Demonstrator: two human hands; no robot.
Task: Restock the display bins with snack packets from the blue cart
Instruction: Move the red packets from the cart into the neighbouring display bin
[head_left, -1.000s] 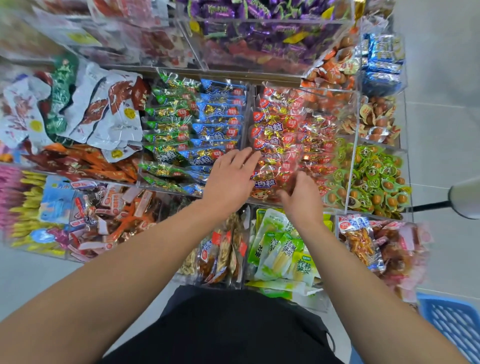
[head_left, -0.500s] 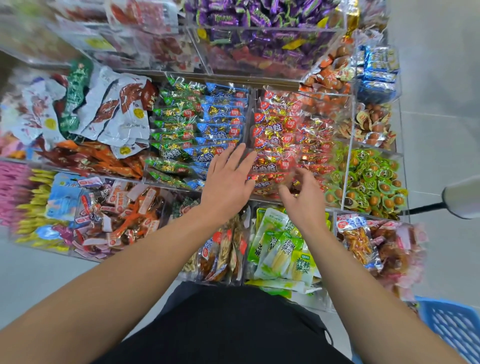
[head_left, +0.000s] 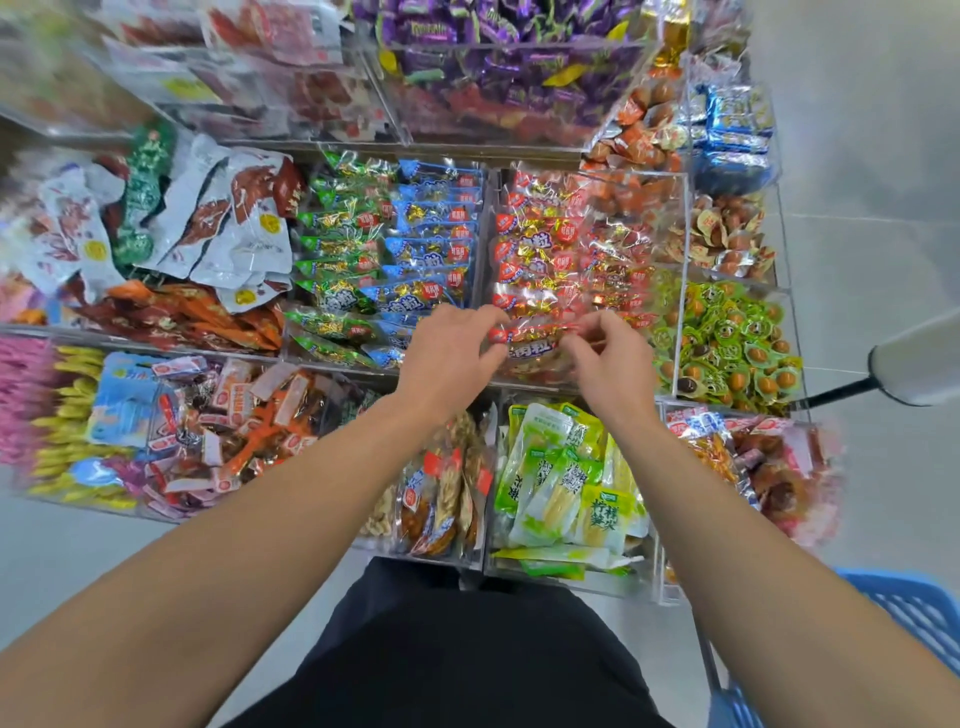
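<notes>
Clear acrylic display bins (head_left: 491, 218) hold many snack packets. The middle bin is stacked with red and gold packets (head_left: 540, 260). My left hand (head_left: 449, 358) and my right hand (head_left: 605, 364) are both at the front of that bin, fingers curled, pinching the two ends of one red packet (head_left: 535, 338) that lies across the pile. A corner of the blue cart (head_left: 914, 618) shows at the bottom right, its contents out of view.
Green and blue packets (head_left: 384, 254) fill the bin to the left, green egg packets (head_left: 732, 338) the bin to the right. Green-white pouches (head_left: 561, 478) sit below my hands. A grey pole with a pale head (head_left: 914, 364) juts in from the right.
Both hands drew back slightly toward me and their fingers curled from flat onto a red packet at the front of the bin. The camera tilted a little.
</notes>
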